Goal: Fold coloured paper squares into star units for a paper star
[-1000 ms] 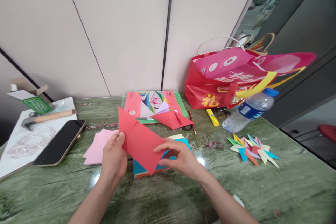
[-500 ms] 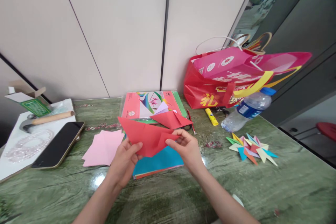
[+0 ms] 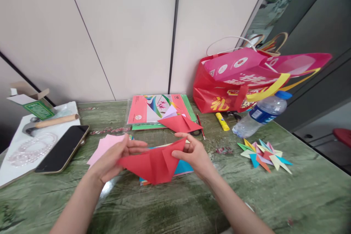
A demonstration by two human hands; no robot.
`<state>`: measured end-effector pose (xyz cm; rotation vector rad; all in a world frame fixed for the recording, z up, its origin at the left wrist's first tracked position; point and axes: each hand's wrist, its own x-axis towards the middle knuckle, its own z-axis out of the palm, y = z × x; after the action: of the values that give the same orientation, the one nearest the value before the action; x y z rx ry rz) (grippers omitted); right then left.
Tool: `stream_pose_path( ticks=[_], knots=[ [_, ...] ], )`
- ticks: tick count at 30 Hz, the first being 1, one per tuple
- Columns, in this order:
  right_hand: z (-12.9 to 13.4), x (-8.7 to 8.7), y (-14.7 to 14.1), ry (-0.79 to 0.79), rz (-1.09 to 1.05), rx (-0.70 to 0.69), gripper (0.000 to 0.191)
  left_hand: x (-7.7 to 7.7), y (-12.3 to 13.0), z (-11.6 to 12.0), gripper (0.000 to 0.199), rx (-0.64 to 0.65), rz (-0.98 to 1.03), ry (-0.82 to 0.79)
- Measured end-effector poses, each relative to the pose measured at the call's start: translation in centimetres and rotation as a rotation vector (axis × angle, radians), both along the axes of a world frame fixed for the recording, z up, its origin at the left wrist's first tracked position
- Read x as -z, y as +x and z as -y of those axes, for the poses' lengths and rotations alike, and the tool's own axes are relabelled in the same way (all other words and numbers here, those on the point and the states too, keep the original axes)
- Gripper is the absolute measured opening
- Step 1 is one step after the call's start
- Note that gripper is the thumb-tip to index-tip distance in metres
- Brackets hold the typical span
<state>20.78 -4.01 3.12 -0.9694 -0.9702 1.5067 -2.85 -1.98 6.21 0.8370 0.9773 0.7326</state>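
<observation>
A folded sheet of red origami paper hangs above the table, its long point toward the left. My right hand pinches its upper right corner between thumb and fingers. At its left point is my left hand, slightly blurred, with the fingers stretched out and apart; whether it touches the paper is hard to tell. Underneath lies a stack of coloured paper, blue on top and partly hidden. Pink sheets show behind my left hand. A second folded red paper rests farther back, beside a lilac folded piece.
A packet of craft paper lies against the wall. To the right are a glue stick, a water bottle, a red bag and colourful paper stars. On the left are a phone, a hammer and beads.
My left hand has let the red paper out of its pinch, moved left and spread its fingers. The paper has turned and sunk lower, with my right hand still gripping its right end.
</observation>
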Motion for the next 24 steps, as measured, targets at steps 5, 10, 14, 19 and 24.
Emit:
stream_pose_path(
  ticks=[5,10,14,19,24],
  knots=[
    [0.1,0.4,0.0,-0.026,0.031,-0.127,0.053,-0.1,1.5,0.9,0.034,0.431,-0.270,0.218],
    [-0.2,1.0,-0.1,-0.028,0.050,-0.065,0.045,-0.3,3.2,1.7,0.035,0.566,-0.234,0.226],
    [-0.2,1.0,-0.3,-0.026,0.076,-0.056,0.038,-0.1,4.1,1.9,0.032,0.554,-0.258,0.259],
    [0.0,0.6,-0.6,0.007,0.161,-0.081,0.028,0.3,4.4,1.9,0.021,0.540,-0.410,0.345],
    [0.2,0.6,-0.9,0.038,0.184,-0.105,0.027,1.1,5.2,1.9,0.038,0.423,-0.504,0.438]
  ],
)
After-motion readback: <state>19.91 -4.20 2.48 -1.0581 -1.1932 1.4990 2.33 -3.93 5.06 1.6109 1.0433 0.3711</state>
